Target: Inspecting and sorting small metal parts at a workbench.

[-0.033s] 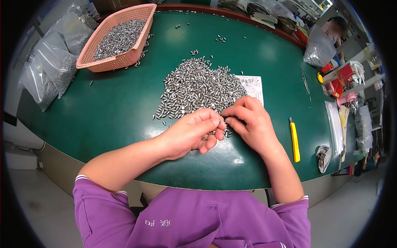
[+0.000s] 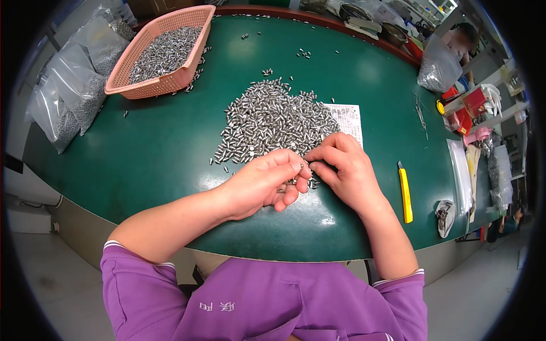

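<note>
A heap of small silvery cylindrical metal parts lies on the green table in front of me. At its near edge my left hand is curled palm-up around a few of these parts, with one showing at the thumb tip. Close by on the right, my right hand has its thumb and forefinger brought together at the heap's lower right edge. What sits between those fingertips is too small and hidden to make out. The two hands' fingertips nearly meet.
A pink basket full of similar parts stands at the far left, beside clear bags of parts. Behind the heap lies a printed sheet. A yellow utility knife and a small white pouch lie right. Another person is at the far right.
</note>
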A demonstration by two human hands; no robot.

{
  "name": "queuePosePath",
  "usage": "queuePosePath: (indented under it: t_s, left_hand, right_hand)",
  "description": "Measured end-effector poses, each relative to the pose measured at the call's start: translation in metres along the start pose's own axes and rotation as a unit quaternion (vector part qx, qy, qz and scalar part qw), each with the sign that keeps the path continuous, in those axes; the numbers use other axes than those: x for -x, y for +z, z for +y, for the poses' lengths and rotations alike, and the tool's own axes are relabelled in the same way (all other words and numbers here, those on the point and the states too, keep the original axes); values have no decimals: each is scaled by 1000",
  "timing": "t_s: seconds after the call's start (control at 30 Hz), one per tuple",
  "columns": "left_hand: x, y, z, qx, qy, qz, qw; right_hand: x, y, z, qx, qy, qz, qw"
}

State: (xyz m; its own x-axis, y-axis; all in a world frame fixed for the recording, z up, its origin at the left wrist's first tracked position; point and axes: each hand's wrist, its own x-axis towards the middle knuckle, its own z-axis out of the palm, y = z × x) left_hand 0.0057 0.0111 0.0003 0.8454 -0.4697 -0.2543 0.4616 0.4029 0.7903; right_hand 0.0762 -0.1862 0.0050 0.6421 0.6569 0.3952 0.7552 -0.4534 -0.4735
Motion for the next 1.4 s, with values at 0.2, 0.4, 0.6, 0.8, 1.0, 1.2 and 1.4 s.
queuePosePath:
  t_s: [0.2, 0.4, 0.6, 0.8, 1.0, 1.2, 1.4]
  left_hand:
    - [0, 2, 0, 8, -9, 20, 1000]
    - [0, 1, 1, 16, -15, 21, 1000]
    - [0, 1, 1, 12, -14, 16, 1000]
    - [1, 2, 0, 15, -2, 19, 1000]
    - [-1, 0, -3, -33, -1, 5, 999]
    - [-1, 3, -1, -42, 4, 12, 999]
    - [-1, 3, 0, -16, -9, 18, 1000]
  right_hand:
    - [-1, -2, -1, 32, -3, -7, 999]
    - [-4, -2, -2, 46, -28, -20, 998]
    - [-4, -3, -1, 62, -34, -29, 997]
    - [-4, -5, -6, -26, -25, 40, 999]
    - [-4, -7, -14, -89, -61, 22, 994]
    - [-2, -5, -10, -157, -51, 25, 986]
    - [-3, -3, -3, -28, 27, 29, 999]
